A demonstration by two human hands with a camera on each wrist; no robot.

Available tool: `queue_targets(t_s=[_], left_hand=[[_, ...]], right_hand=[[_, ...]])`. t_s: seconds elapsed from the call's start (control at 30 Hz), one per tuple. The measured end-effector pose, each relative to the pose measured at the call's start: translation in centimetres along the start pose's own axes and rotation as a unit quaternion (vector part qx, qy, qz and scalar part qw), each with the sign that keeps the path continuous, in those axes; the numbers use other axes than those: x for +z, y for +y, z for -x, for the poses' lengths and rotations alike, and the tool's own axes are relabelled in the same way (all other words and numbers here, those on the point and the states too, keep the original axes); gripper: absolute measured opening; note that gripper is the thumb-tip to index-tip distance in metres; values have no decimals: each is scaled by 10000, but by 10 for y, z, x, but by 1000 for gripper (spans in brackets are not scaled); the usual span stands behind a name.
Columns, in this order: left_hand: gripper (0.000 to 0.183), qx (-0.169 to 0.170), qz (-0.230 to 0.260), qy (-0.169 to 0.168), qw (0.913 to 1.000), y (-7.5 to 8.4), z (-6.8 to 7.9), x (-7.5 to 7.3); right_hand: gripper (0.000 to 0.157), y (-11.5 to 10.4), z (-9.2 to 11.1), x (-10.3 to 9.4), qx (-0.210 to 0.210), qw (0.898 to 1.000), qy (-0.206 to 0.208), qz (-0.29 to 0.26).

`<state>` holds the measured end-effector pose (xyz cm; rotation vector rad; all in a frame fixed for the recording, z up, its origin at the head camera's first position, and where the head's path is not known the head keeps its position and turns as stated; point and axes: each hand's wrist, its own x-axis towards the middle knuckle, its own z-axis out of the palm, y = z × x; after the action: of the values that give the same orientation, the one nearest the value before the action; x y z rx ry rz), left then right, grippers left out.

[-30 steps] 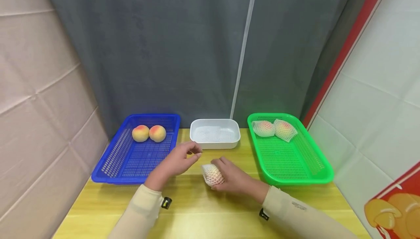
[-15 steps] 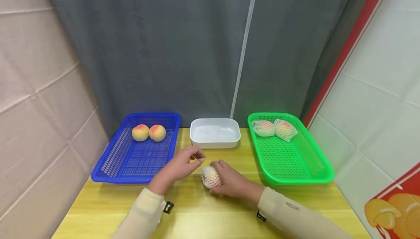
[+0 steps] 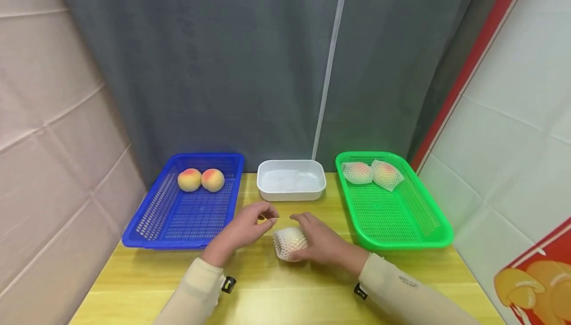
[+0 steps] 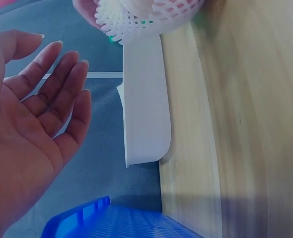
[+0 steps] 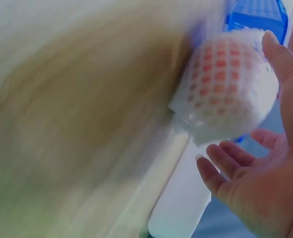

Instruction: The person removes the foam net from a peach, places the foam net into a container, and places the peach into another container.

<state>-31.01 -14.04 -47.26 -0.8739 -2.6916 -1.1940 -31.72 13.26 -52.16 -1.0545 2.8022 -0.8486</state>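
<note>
A peach in a white foam net (image 3: 289,243) sits on the table between the two hands. My right hand (image 3: 323,243) is on its right side with fingers spread. In the right wrist view the thumb tip lies against the netted peach (image 5: 223,84), while the other fingers (image 5: 221,158) stand off it. To its left my left hand (image 3: 250,223) hovers, fingers loosely bent and holding nothing. The left wrist view shows that palm (image 4: 32,129) apart from the foam net (image 4: 156,20). The net's gathered end faces left.
At left a blue basket (image 3: 196,221) holds two bare peaches (image 3: 200,180). A white tray (image 3: 292,196) with foam nets stands at the back middle. The green basket (image 3: 383,236) at right has two netted peaches (image 3: 372,174). A grey curtain (image 3: 214,67) hangs behind.
My right fingers have loosened from around the netted peach and spread, and the peach has turned a little. My left hand has shifted slightly right, towards it.
</note>
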Motion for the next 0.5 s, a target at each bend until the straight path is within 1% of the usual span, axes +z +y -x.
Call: queue_targets(t_s=[0.13,0.23,0.37,0.5], left_hand=[[8,42,33,-24,10000,1,1,2],[7,81,75,-28,9999,4,2,1],[8,134,189,16,9997,5,7,0],[9,200,243,92,9995,2,14,-2]], right_hand=[[101,3,7,-11,-139,9994,46,-321],[100,3,14,-18,-184,9982,97,-567],[99,3,23,-28,-178,9963,265,-799],[95,7,30,-36,-185,9944,494,-916]])
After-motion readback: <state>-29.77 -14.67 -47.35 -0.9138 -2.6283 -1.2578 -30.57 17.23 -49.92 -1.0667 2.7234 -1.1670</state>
